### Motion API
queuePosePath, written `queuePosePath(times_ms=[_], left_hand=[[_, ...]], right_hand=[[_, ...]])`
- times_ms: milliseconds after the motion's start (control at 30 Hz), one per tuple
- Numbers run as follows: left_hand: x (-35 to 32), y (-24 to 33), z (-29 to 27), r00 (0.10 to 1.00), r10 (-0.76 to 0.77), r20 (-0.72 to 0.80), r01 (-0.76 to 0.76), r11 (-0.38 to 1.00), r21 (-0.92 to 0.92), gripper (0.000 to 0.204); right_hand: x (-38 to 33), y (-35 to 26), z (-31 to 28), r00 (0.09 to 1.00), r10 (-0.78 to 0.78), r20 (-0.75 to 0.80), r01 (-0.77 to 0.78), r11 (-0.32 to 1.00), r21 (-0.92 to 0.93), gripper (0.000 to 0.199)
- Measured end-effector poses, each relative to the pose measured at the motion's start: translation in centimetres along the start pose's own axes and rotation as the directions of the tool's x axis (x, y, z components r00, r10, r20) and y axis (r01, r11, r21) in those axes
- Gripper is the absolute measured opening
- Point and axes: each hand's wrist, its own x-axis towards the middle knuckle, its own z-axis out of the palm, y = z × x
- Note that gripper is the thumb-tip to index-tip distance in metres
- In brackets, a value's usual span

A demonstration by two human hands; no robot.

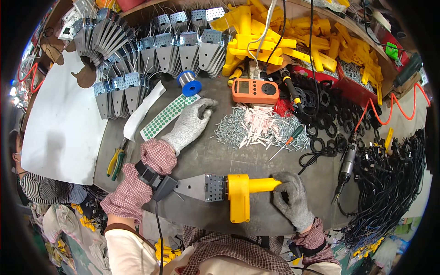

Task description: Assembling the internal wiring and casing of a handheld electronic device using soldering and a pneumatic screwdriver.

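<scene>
My left hand (190, 123), in a pale grey knit glove, reaches over the bench beside a sheet of green round stickers (167, 118). Its fingers are curled, thumb and forefinger drawn together; whether something small is between them cannot be made out. My right hand (292, 201), in a darker grey glove, grips the end of the yellow handle of a heating tool (239, 188). This tool lies sideways near the bench's front edge, its grey metal plate (195, 187) with a perforated shield pointing left, its tip close to my left wrist's black strapped device (164, 188).
A pile of screws (233, 130) lies beyond the tool, near an orange meter (255, 91), a screwdriver (293, 135) and a blue solder spool (189, 83). Metal plates (183, 50) and yellow housings (256, 43) stand behind. Pliers (117, 162) lie left; an electric screwdriver (349, 162) and black cords (389, 183) right.
</scene>
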Motion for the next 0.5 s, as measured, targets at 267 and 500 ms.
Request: queuePosePath(times_ms=[267,500], left_hand=[[4.7,0.2,1.4,0.948,0.173,0.267,-0.278,0.858,0.431,0.044],[5.4,-2.3,0.0,0.981,0.188,-0.038,-0.185,0.98,0.078,0.043]], right_hand=[[-0.4,0.0,-0.3,1.0,0.019,-0.011,-0.019,1.0,-0.007,0.027],[0.1,0.0,0.0,1.0,0.001,0.014,-0.001,1.0,0.031,0.027]])
